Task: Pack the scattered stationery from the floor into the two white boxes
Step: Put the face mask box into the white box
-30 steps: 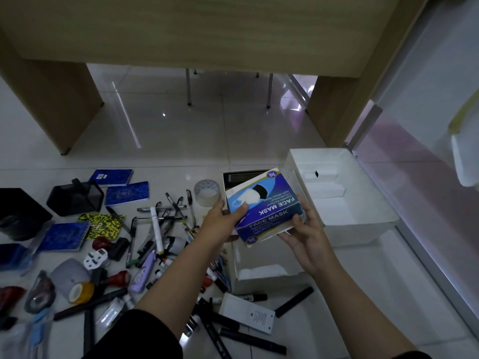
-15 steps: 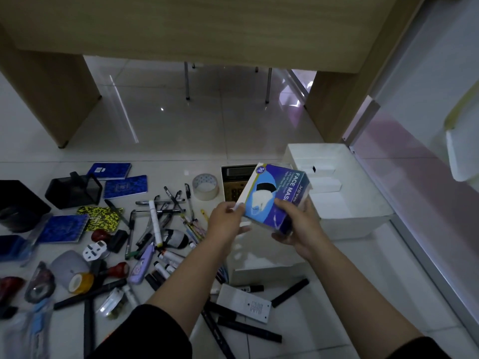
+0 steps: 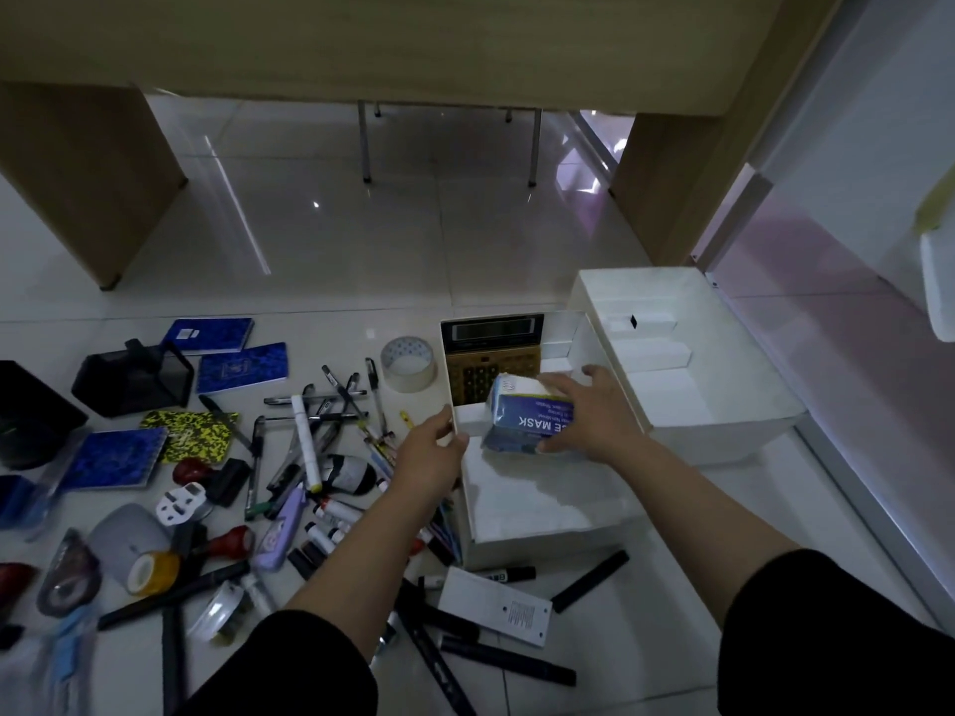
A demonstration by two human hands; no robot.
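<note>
Two open white boxes sit on the tiled floor: the near box [image 3: 542, 514] in front of me and the far box [image 3: 723, 405] to its right. My right hand [image 3: 594, 410] grips a blue face mask box [image 3: 527, 413] inside the near box, beside a calculator [image 3: 491, 354] lying at its far end. With fingers spread, my left hand [image 3: 429, 457] rests at the near box's left wall and holds nothing. Pens and markers [image 3: 320, 431] lie scattered on the floor to the left.
Blue notebooks [image 3: 240, 366], a yellow-black notebook [image 3: 194, 434], tape rolls [image 3: 408, 364], a black mesh holder [image 3: 132, 382], a plug [image 3: 178, 503] and stamps lie left. A white card [image 3: 493, 604] and black markers lie near my arms. A wooden desk stands ahead, a glass wall at right.
The face mask box has gone down from mid-air into the near white box. My left hand has let go of it and moved to the box's left wall.
</note>
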